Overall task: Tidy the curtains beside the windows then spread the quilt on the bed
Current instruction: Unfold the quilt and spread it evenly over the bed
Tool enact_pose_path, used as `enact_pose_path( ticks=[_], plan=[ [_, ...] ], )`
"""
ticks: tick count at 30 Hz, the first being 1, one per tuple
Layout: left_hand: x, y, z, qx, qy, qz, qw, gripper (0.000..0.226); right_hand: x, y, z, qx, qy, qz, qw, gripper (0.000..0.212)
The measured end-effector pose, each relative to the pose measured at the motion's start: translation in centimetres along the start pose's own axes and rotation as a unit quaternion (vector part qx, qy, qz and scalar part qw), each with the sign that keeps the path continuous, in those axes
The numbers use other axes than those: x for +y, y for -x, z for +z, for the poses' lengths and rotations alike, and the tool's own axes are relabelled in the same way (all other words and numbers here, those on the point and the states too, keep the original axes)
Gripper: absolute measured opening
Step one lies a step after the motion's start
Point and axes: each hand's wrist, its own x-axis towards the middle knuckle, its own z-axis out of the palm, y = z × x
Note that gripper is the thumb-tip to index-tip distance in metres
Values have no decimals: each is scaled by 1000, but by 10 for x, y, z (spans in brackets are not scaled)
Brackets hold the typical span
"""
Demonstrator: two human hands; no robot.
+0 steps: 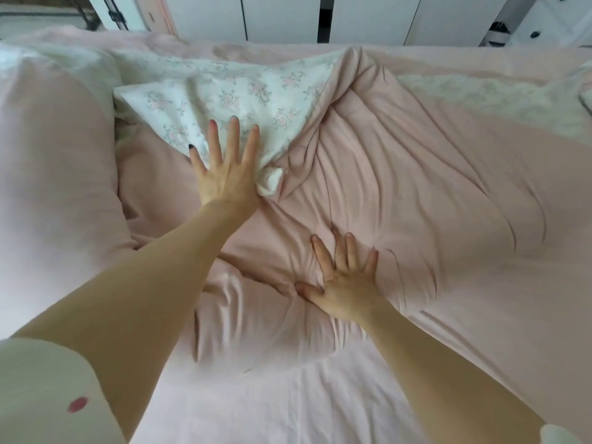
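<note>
A wrinkled pink quilt [400,193] covers most of the bed, with its white floral underside [230,97] folded back near the middle. My left hand [226,168] lies flat with spread fingers on the folded floral corner, pressing it down. My right hand [344,280] presses flat on a bunched pink part of the quilt, closer to me, fingers straight and spread. A pale pink sheet [288,405] shows below the quilt's near edge.
A pink pillow [54,174] lies at the left side of the bed. White wardrobe doors [285,17] stand behind the bed's far edge. A strip of floral fabric [480,94] shows at the far right.
</note>
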Motion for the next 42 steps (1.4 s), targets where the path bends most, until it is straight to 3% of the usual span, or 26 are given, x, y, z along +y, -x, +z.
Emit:
enact_pose_path(
  ticks=[4,10,21,27,32,37,42],
  plan=[
    [0,-14,4,-50,36,10,998,57,2,-5,0,-4,-6,-1,1000,88],
    [6,-3,-17,41,48,15,998,36,3,-8,1,9,1,1,1000,87],
    [-1,99,-17,-25,39,53,998,31,-7,24,14,61,44,28,997,77],
    [-1,178,-42,-60,75,61,994,21,-9,115,29,77,-15,-8,997,60],
    [-3,243,-91,-77,114,50,989,19,-2,213,11,152,-118,-12,981,72],
    [0,314,-162,-96,151,26,984,20,-16,292,-31,218,-84,-90,968,83],
    [-7,390,-217,-129,178,13,976,22,-52,365,-66,152,-34,-150,976,84]
  ],
)
